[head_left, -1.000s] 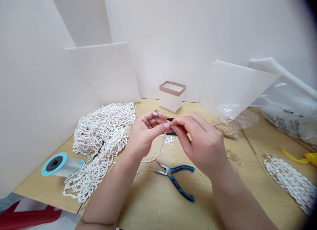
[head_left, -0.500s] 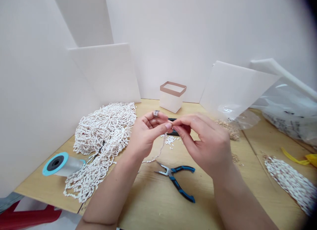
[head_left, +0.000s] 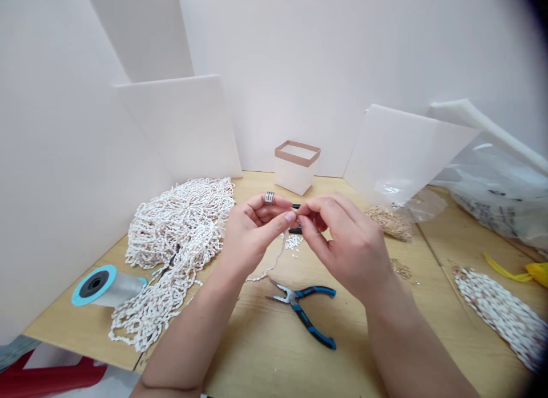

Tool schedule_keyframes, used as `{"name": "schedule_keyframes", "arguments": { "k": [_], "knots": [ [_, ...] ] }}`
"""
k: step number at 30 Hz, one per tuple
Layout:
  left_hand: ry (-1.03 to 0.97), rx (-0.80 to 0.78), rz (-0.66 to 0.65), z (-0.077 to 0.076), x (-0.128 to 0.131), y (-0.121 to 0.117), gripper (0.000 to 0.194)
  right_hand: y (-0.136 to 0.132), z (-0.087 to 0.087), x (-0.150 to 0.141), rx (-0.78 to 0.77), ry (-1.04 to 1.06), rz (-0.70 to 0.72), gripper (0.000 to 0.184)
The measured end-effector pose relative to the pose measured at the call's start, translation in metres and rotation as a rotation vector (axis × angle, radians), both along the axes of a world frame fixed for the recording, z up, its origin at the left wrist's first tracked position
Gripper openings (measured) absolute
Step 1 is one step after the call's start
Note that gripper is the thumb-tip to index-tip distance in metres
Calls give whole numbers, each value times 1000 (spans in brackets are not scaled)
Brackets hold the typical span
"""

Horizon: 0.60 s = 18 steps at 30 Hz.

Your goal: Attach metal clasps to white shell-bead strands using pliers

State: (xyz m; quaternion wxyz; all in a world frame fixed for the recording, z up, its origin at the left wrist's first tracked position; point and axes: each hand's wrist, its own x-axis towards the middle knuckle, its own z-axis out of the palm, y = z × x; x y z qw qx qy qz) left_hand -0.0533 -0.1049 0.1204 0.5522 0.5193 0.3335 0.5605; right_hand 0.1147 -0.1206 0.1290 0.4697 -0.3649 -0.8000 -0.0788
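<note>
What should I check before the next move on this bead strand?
1. Left hand and right hand meet at their fingertips above the table: ok.
2. What the pinched fingertips hold: cannot tell, hidden by the fingers.
3. White bead strand hangs from the hands down to the table: ok.
4. Loose white beads contained: not ok, scattered on the wooden table.
5. Blue-and-black pliers lie free of both hands, in front of them: ok.
6. Black object behind the hands: cannot tell what it is.
</note>
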Motion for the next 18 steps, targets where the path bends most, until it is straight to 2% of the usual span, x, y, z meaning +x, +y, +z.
{"name": "schedule_keyframes", "arguments": {
  "k": [4, 9, 18],
  "knots": [
    [-31, -46, -65, -1, -1, 4, 29, -1, 5, 4, -59, 49, 63, 8],
    [-120, -76, -97, -2, 0, 7, 28, -2, 6, 4, -60, 54, 68, 6],
    [-216, -77, -104, -1, 2, 5, 26, -2, 5, 7, -110, 130, 78, 6]
  ]
}}
